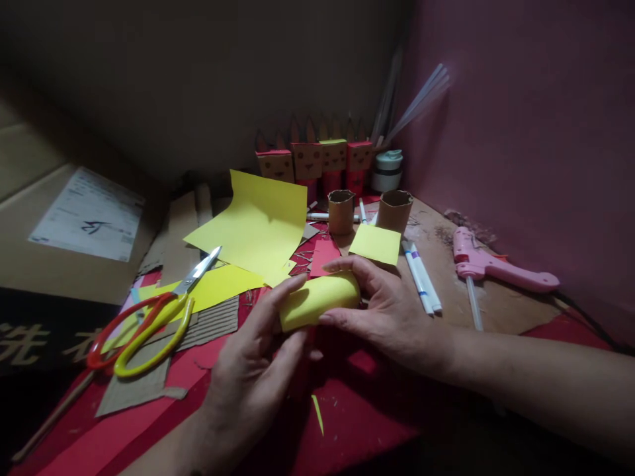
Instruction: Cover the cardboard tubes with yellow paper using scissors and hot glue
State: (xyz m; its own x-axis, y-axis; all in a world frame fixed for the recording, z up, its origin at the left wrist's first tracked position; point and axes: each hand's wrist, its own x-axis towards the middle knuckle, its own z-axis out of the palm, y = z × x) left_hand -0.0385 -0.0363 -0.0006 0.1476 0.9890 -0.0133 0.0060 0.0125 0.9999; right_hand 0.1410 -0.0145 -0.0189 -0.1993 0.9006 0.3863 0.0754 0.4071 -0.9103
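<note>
A yellow paper roll (pixel 320 299) lies sideways between both hands, just above the red work surface. My left hand (pixel 262 350) closes on its left end, thumb below and fingers behind. The right end is gripped by my right hand (pixel 381 307), with its thumb along the lower front and its fingers over the top. Whether the yellow paper is wrapped round a cardboard tube inside cannot be seen. Close behind my right hand is a small yellow paper square (pixel 376 244). Past the roll lies a large curled yellow sheet (pixel 262 221).
Scissors (pixel 173 304) with red and yellow handles rest on cardboard scraps at left. Two cardboard tubes (pixel 341 213) stand behind, before several cardboard animal figures (pixel 307 158). White markers (pixel 421 277) and a pink glue gun (pixel 496 264) lie right. A large carton (pixel 64 165) stands left.
</note>
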